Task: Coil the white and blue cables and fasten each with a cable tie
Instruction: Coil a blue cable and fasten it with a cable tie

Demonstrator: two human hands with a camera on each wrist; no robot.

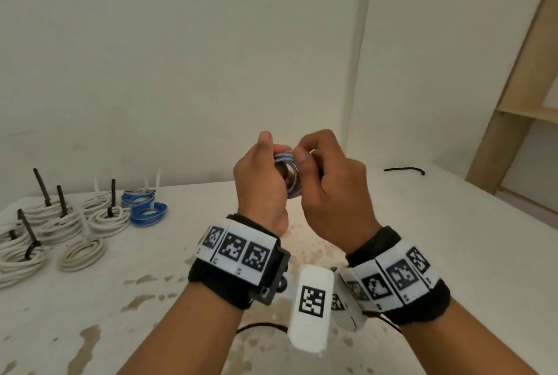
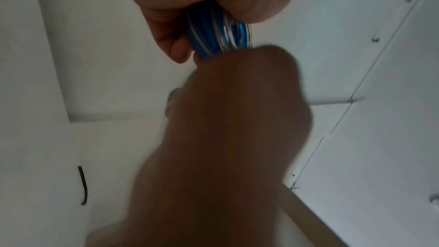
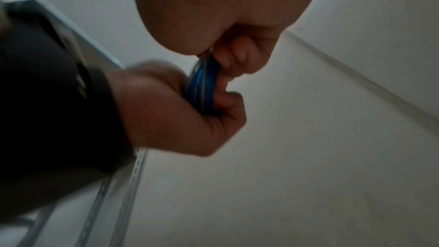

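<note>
1. two bare hands are raised above the stained white tabletop (image 1: 187, 254), close together and both on one small coil of blue and white striped cable (image 1: 288, 174).
2. left hand (image 1: 261, 184) has its fingers curled round the left side of the coil, thumb up along the near edge; in the left wrist view the fingers (image 2: 171, 44) wrap the blue and white loops (image 2: 213, 31).
3. right hand (image 1: 329, 190) is closed on the coil's right side, thumb pressed to the top of the loops; the right wrist view shows its curled fingertips (image 3: 237, 55) tucked against the blue coil (image 3: 202, 85).
4. the coil is upright, its hole facing the head camera, held in the air clear of the table.
5. whether a cable tie is on this coil i cannot tell; the hands hide most of it and both wrist views are blurred.
6. far left on the table lie finished bundles: several coils of cream white cable (image 1: 81, 252), some fastened with black ties (image 1: 28, 235), others with white ties.
7. two blue and white coils (image 1: 148, 213) with white ties lie just beside them, well apart from the hands.
8. one loose black cable tie (image 1: 404, 170) lies on the table's far right, near a pale wooden shelf frame (image 1: 510, 109).
9. both wrists wear black bands with white square-patterned markers (image 1: 238, 249).
</note>
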